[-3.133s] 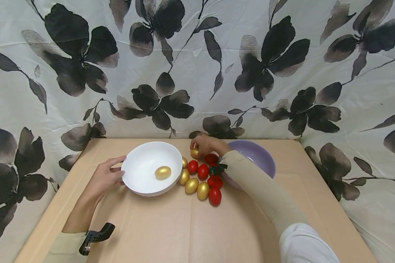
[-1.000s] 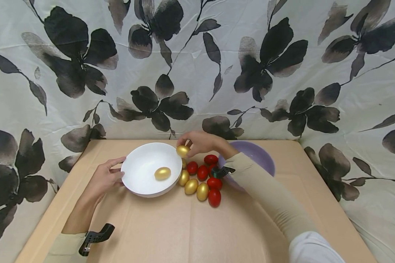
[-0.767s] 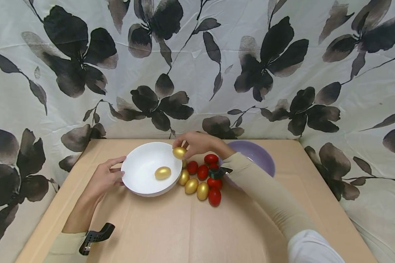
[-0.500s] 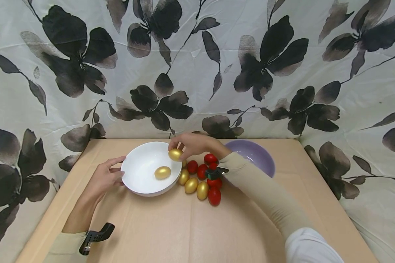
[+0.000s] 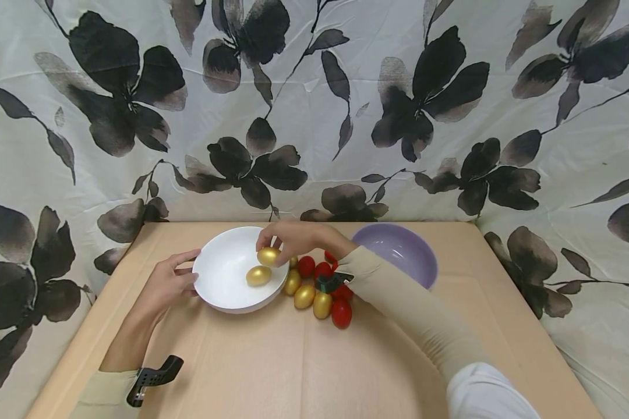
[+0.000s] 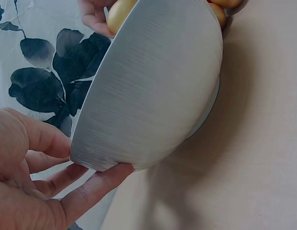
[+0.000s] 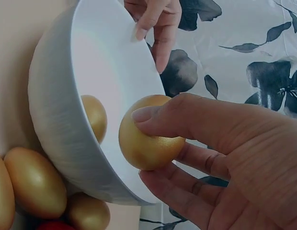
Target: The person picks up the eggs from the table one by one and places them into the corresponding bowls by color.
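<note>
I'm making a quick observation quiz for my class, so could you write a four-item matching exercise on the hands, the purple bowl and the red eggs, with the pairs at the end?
Column one
1. Left hand
2. Right hand
3. Purple bowl
4. Red eggs

Column two
A. Lie on the table beside loose golden eggs
B. Holds the white bowl at its rim
C. Stands toward the table's far right corner
D. Pinches a golden egg over the white bowl

Pairs: 1-B, 2-D, 3-C, 4-A
</note>
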Demonstrator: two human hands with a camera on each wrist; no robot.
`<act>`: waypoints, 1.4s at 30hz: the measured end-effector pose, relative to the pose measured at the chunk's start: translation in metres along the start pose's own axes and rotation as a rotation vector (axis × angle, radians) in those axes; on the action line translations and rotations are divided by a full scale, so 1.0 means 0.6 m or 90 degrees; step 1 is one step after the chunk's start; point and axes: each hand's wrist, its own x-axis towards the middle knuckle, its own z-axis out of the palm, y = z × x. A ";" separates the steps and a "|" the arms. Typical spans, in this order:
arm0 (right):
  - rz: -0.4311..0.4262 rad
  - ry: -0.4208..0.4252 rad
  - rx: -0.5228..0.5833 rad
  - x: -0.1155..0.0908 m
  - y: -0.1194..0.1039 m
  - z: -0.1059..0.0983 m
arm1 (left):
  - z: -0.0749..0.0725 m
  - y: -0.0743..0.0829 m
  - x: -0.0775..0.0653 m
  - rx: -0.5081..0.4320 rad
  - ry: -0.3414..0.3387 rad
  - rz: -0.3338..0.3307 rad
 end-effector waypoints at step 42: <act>0.053 -0.118 -0.025 0.028 -0.026 0.054 | -0.009 -0.001 -0.006 -0.021 -0.027 0.006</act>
